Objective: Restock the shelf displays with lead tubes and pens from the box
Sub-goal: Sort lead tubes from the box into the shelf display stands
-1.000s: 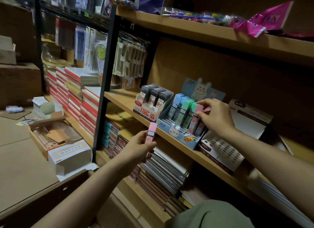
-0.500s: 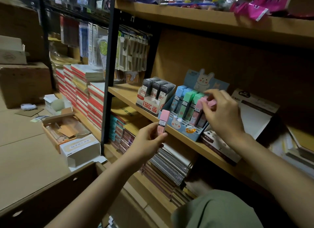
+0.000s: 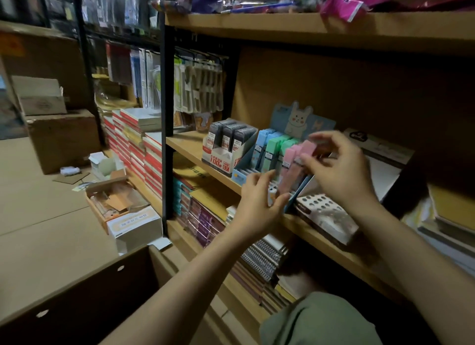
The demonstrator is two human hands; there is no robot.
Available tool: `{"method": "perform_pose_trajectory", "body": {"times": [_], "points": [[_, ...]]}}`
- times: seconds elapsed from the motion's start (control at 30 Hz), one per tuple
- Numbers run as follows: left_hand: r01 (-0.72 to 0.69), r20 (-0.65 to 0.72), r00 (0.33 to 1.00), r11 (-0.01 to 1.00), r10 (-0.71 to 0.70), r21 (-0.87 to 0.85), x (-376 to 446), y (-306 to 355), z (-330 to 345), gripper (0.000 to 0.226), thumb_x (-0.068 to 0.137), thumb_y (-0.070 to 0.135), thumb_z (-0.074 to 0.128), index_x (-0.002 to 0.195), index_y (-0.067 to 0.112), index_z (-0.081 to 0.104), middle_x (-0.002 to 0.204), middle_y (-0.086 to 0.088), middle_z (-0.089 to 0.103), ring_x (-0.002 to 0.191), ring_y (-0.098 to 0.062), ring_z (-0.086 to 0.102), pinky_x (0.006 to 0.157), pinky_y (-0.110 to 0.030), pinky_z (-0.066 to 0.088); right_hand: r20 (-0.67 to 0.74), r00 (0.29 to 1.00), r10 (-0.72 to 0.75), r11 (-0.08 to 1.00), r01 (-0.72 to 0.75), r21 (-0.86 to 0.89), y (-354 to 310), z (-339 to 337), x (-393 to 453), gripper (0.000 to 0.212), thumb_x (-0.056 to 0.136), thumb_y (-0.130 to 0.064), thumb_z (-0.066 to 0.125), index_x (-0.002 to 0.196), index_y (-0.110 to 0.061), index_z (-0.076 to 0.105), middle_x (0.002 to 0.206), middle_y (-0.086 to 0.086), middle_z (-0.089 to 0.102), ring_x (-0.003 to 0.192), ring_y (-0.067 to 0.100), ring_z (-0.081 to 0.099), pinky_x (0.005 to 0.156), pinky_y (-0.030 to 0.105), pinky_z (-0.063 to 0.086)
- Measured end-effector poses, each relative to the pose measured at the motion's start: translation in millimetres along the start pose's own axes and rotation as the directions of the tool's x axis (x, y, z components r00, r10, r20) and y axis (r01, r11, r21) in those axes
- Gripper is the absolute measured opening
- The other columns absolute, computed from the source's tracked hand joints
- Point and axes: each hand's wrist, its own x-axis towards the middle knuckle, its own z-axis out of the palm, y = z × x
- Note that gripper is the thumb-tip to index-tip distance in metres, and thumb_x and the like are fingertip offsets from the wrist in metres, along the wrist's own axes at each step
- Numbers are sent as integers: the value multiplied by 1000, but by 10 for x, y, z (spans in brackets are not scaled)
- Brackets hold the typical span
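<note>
1. Lead tubes in pastel blue, green and pink stand upright in a blue rabbit-topped display box (image 3: 290,200) on the wooden middle shelf (image 3: 187,144)
2. Right hand (image 3: 336,169) is over the right end of that display; its fingers (image 3: 312,164) pinch a pink lead tube (image 3: 305,147) near its top, beside a second pink tube (image 3: 289,162) in the row
3. Left hand (image 3: 257,203) is in front of the display's lower edge, thumb and forefinger bent close together; motion blur hides whether they grasp anything
4. A grey-and-red display of dark lead tubes (image 3: 226,146) sits just left of the blue one, touching it
5. A white punched display card (image 3: 323,216) lies on the shelf just right of the blue box
6. An open cardboard box (image 3: 84,293) with a dark interior fills the lower left, near the person's left forearm
7. Stacked red-edged notebooks (image 3: 138,149) stand further left
</note>
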Motion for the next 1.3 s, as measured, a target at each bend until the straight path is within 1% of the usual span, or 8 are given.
{"method": "perform_pose_trajectory", "body": {"times": [0.23, 0.33, 0.47, 0.63, 0.83, 1.03, 1.17, 1.3], "points": [[-239, 287, 956, 744, 66, 624, 171, -265, 42, 71, 92, 41, 58, 150, 43, 17, 163, -2, -9, 148, -28, -13, 119, -51, 3, -70, 988, -139, 965, 120, -232, 205, 15, 249, 23, 86, -11, 70, 103, -21, 58, 100, -3, 65, 90, 12, 63, 72, 27, 57], [-308, 339, 936, 693, 97, 652, 191, -380, 13, 72, 92, 39, 59, 150, 42, 17, 163, -4, 1, 149, -27, -10, 120, -50, 8, -54, 990, -130, 961, 113, -252, 318, 101, 251, 22, 87, -12, 69, 103, -20, 57, 103, -1, 65, 90, 12, 62, 66, 17, 50], [-367, 341, 924, 660, 175, 656, 143, -499, 0, 70, 92, 43, 57, 150, 42, 18, 163, -5, -2, 149, -26, -8, 120, -48, 15, -41, 990, -133, 958, 117, -263, 389, 141, 216, 20, 87, -12, 69, 101, -19, 56, 103, 2, 65, 90, 16, 63, 72, 31, 57], [-375, 296, 925, 692, 237, 616, 125, -537, -22, 72, 90, 38, 62, 150, 36, 22, 160, -7, 6, 138, -25, 35, 112, -44, 37, 19, 989, -149, 944, 148, -295, 385, 114, 261, 23, 85, -12, 72, 99, -21, 57, 99, -1, 65, 86, 14, 62, 67, 24, 53], [-396, 300, 917, 694, 263, 602, 109, -558, -32, 69, 90, 34, 63, 149, 35, 25, 160, -8, 1, 122, -15, 51, 105, -38, 45, 50, 985, -165, 894, 171, -414, 429, 189, 186, 22, 82, -15, 75, 99, -16, 60, 104, 3, 63, 90, 18, 58, 71, 31, 52], [-377, 318, 922, 708, 223, 598, 117, -544, -7, 73, 92, 27, 62, 152, 31, 21, 162, -6, -3, 149, -28, -2, 119, -47, 24, 32, 990, -139, 859, 137, -493, 409, 232, 177, 25, 82, -17, 75, 103, -17, 61, 106, 1, 48, 91, 21, 56, 66, 25, 45], [-394, 300, 916, 728, 264, 561, 22, -533, -38, 75, 91, 21, 63, 152, 29, 21, 163, -5, -5, 149, -28, 10, 118, -42, 28, -34, 990, -139, 890, 110, -443, 372, 260, 53, 45, 81, -24, 75, 121, -22, 52, 113, 4, 46, 87, 15, 51, 64, 22, 43], [-425, 116, 900, 780, 421, 459, -246, -735, -132, 66, 88, 12, 64, 147, 22, 37, 160, -4, 18, 145, -19, 25, 111, -26, 32, -49, 984, -172, 974, 163, -160, 241, 502, -296, 28, 86, -21, 70, 108, -24, 54, 102, -6, 52, 80, 4, 54, 59, 10, 42]]}}
